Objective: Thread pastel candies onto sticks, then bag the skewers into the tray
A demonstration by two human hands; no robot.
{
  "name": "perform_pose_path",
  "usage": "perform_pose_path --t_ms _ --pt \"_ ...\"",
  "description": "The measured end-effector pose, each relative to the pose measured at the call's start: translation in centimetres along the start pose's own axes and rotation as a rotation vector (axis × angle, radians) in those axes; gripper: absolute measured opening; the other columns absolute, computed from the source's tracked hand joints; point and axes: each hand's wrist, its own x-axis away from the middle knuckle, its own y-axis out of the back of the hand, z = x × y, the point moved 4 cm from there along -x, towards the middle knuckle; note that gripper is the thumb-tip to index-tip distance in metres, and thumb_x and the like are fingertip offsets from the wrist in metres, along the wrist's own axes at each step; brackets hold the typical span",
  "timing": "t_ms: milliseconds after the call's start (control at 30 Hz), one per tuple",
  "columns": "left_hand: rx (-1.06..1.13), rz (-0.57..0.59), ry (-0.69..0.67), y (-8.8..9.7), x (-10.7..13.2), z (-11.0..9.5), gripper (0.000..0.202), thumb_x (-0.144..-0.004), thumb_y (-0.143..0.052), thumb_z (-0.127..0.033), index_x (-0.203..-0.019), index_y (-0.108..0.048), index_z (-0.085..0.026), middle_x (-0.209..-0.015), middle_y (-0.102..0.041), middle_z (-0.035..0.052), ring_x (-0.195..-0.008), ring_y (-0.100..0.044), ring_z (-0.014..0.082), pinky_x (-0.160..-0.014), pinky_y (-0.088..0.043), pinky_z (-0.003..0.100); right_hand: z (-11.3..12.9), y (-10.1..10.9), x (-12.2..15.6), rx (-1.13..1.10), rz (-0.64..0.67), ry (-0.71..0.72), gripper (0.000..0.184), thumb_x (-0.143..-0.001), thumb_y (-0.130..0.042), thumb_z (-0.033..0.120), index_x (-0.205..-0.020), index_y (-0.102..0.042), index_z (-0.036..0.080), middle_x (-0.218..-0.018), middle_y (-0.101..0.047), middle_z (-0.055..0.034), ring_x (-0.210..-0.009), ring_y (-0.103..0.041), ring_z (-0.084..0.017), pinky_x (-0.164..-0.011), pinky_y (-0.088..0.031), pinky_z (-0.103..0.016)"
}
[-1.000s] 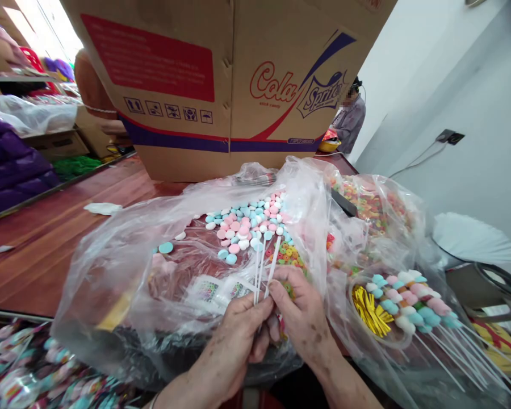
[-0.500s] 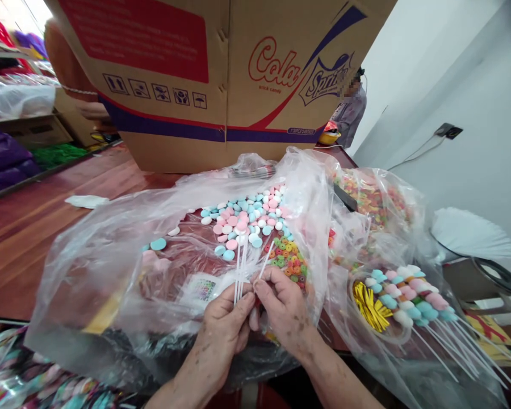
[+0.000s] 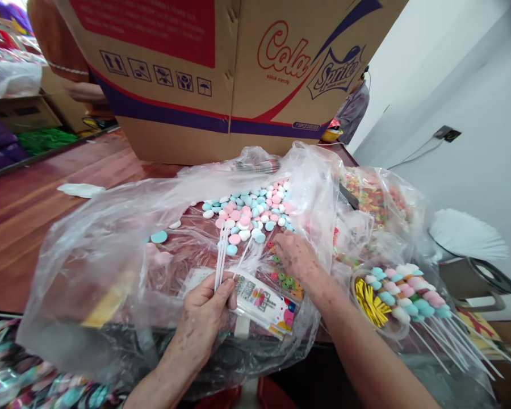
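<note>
My left hand [image 3: 208,301] is closed around several thin white sticks [image 3: 221,255] that stand up from its fingers, with one leaning apart to the right. My right hand [image 3: 296,253] is over the coloured ring candies [image 3: 287,281], its fingers bent down together among them. Whatever those fingertips hold, if anything, is hidden. Just beyond both hands lies a spread of pink, blue and white round candies [image 3: 238,218]. Printed packaging [image 3: 264,301] lies on the plastic bag right of my left hand.
A large cardboard box [image 3: 174,130] stands behind the clear plastic bag [image 3: 111,227]. To the right are finished candy sticks [image 3: 409,295], a tub with gold twist ties [image 3: 370,304], a grey jug [image 3: 472,284] and a bag of ring candies [image 3: 375,196]. Two people are partly visible behind.
My right hand has left the sticks and moved right and forward onto the ring candies. My left hand has shifted left, still holding the sticks. The printed packaging has come into view.
</note>
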Motion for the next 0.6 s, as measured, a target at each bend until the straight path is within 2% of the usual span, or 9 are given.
perform_pose_path --t_ms 133,267,367,500,600 --pt "0.026 0.011 0.023 0.0 0.0 0.3 0.030 -0.073 -0.075 -0.042 -0.079 -0.067 -0.014 -0.048 -0.052 -0.0063 -0.036 -0.026 0.0027 -0.036 -0.013 0.019 0.2 -0.9 -0.2 0.063 0.009 -0.001 0.021 -0.093 -0.048 0.018 -0.090 -0.069 0.018 -0.095 -0.068 -0.0109 -0.088 -0.061 -0.021 -0.069 -0.039 -0.030" --pt "0.029 0.008 0.028 0.2 -0.1 0.5 0.029 -0.073 -0.075 -0.041 -0.085 -0.068 -0.015 -0.047 -0.053 -0.0067 -0.034 -0.025 0.0029 -0.036 -0.012 0.019 0.0 -0.8 0.0 0.058 0.000 0.007 0.019 -0.093 -0.049 0.021 -0.088 -0.067 0.020 -0.094 -0.067 -0.0085 -0.085 -0.060 -0.020 -0.068 -0.038 -0.029" --pt "0.049 -0.002 0.046 0.2 -0.1 0.4 0.030 -0.072 -0.076 -0.041 -0.086 -0.068 -0.016 -0.046 -0.053 -0.0070 -0.034 -0.025 0.0030 -0.037 -0.011 0.019 -0.1 -0.3 -0.2 0.019 -0.027 0.013 0.016 -0.093 -0.049 0.022 -0.093 -0.065 0.020 -0.096 -0.067 -0.0066 -0.086 -0.059 -0.019 -0.071 -0.037 -0.028" --pt "0.069 -0.035 0.054 0.1 0.1 -0.2 0.037 -0.065 -0.080 -0.046 -0.082 -0.068 -0.016 -0.044 -0.052 -0.0072 -0.033 -0.025 0.0031 -0.036 -0.011 0.019 0.8 0.3 -1.1 -0.043 -0.076 0.035 0.018 -0.094 -0.044 0.019 -0.102 -0.061 0.020 -0.105 -0.065 -0.0076 -0.092 -0.057 -0.019 -0.075 -0.036 -0.028" --pt "0.074 -0.048 0.056 0.1 0.2 -0.4 0.038 -0.064 -0.081 -0.047 -0.080 -0.067 -0.015 -0.045 -0.052 -0.0069 -0.034 -0.027 0.0028 -0.036 -0.012 0.019 1.9 0.3 -1.8 -0.086 -0.077 0.062 0.014 -0.090 -0.049 0.017 -0.098 -0.060 0.020 -0.103 -0.065 -0.0074 -0.091 -0.056 -0.019 -0.076 -0.035 -0.028"
